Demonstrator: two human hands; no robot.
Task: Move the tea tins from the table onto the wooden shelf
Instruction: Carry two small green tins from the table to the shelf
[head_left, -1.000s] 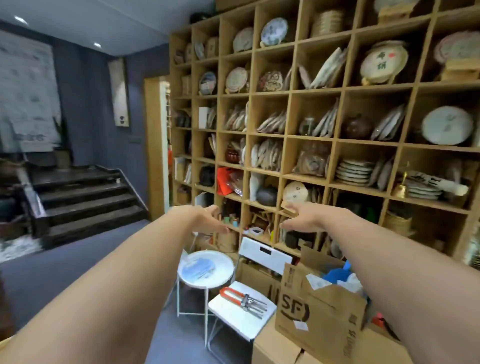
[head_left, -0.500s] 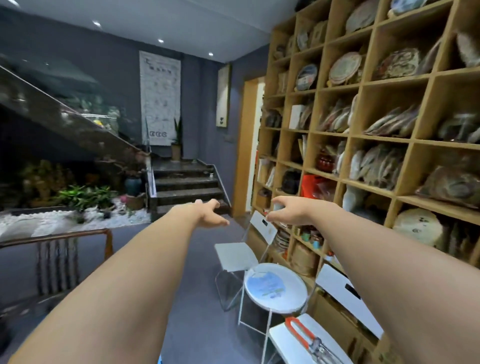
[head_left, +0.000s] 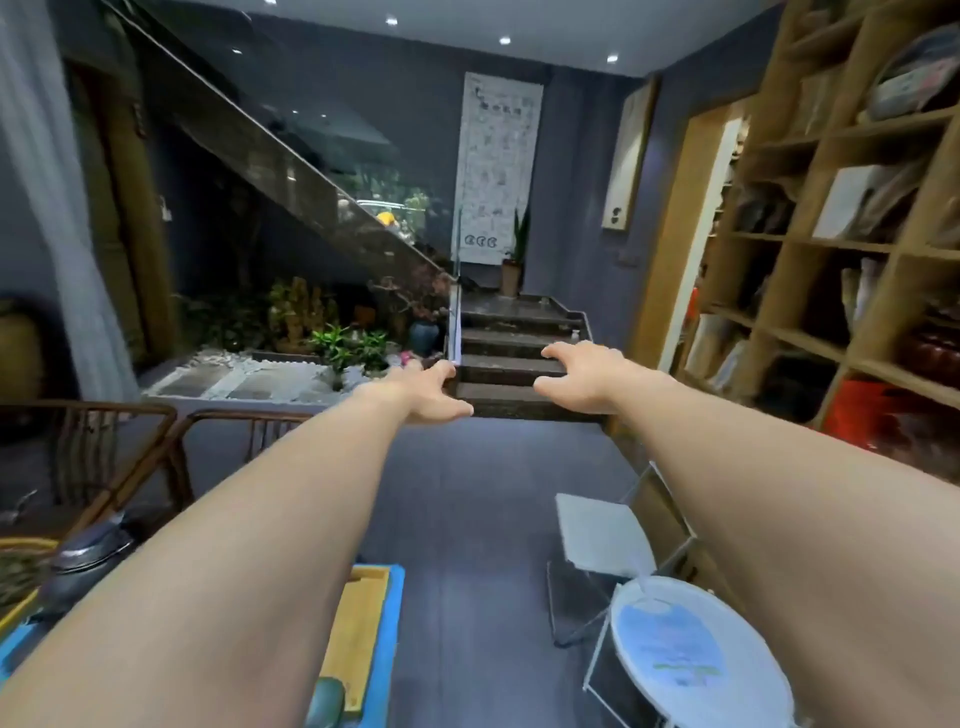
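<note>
Both my arms stretch forward into the room. My left hand (head_left: 426, 392) and my right hand (head_left: 582, 374) hang in the air with relaxed, spread fingers and hold nothing. The wooden shelf (head_left: 810, 244) runs along the right wall, its cubbies filled with wrapped tea cakes and jars. At the lower left, the table's blue-edged corner (head_left: 387, 613) shows with a wooden tray (head_left: 358, 634) on it. A dark round lidded pot (head_left: 85, 564) sits at the far left. A dark green rounded thing (head_left: 324, 701) peeks out at the bottom edge; I cannot tell whether it is a tea tin.
A white folding chair (head_left: 608, 535) and a small round white table (head_left: 696, 654) stand by the shelf at the lower right. Wooden chairs (head_left: 130, 447) stand at the left. Grey floor (head_left: 493, 493) leads to dark steps (head_left: 511, 358) and an indoor garden.
My view has swung left, away from the shelf and toward the stairs and the table corner. Both hands stayed out in front, empty and relaxed.
</note>
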